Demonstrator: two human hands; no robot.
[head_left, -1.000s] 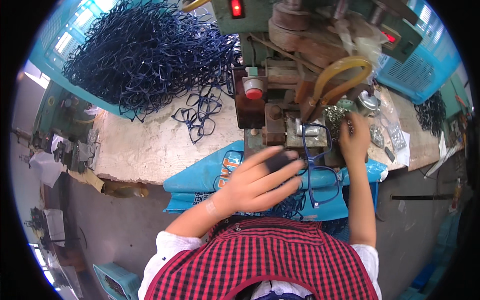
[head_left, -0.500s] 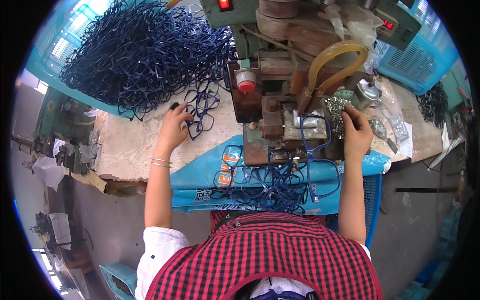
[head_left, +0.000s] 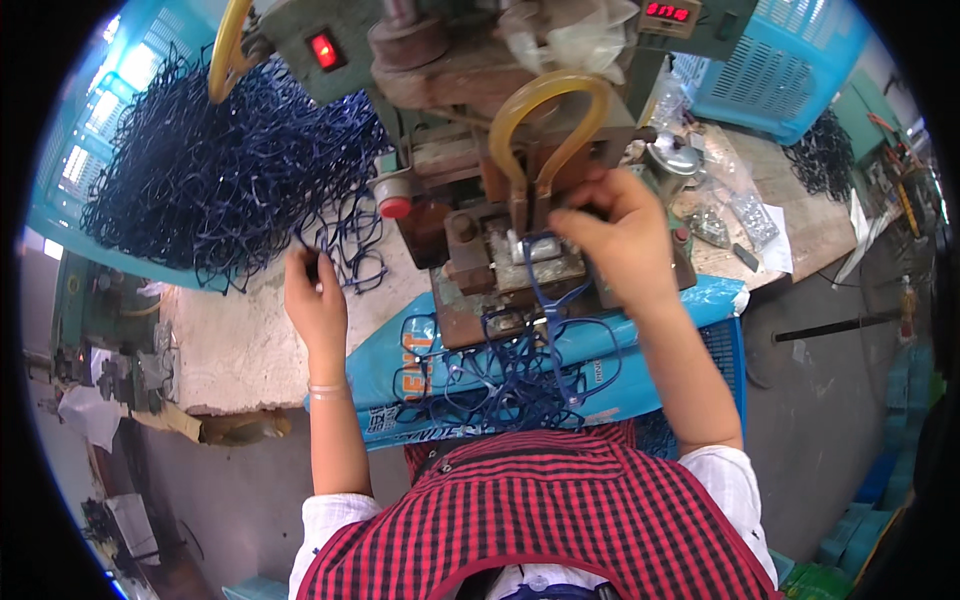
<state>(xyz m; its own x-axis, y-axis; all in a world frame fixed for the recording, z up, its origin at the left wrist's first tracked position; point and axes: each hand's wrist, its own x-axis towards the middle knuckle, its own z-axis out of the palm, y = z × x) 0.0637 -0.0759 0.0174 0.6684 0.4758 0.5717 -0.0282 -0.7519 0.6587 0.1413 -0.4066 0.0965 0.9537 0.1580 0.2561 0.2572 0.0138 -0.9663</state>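
Note:
My left hand (head_left: 316, 305) is at the near edge of a big heap of blue eyeglass frames (head_left: 220, 160), its fingers curled in a pinch on the dark rim of one frame. A few loose eyeglass frames (head_left: 355, 250) lie beside it on the table. Over the bench machine (head_left: 480, 260), my right hand (head_left: 628, 235) has thumb and fingertips drawn together beside the two upright prongs; anything small between them is hidden. One eyeglass frame (head_left: 552, 310) hangs from the machine's metal block (head_left: 540, 248), below that hand. More frames (head_left: 480, 375) lie on the blue plastic sheet (head_left: 390, 395) in front.
A yellow hose (head_left: 550, 85) loops above the prongs. The machine carries a red button (head_left: 396, 207) and a lit red switch (head_left: 324, 50). On the right are a metal pot (head_left: 675, 155), bags of small parts (head_left: 750, 220) and a blue basket (head_left: 775, 75).
My right hand has moved from the pile of small metal parts left to the prongs. My left hand stays by the loose frames, its fingers now more curled. The view has shifted.

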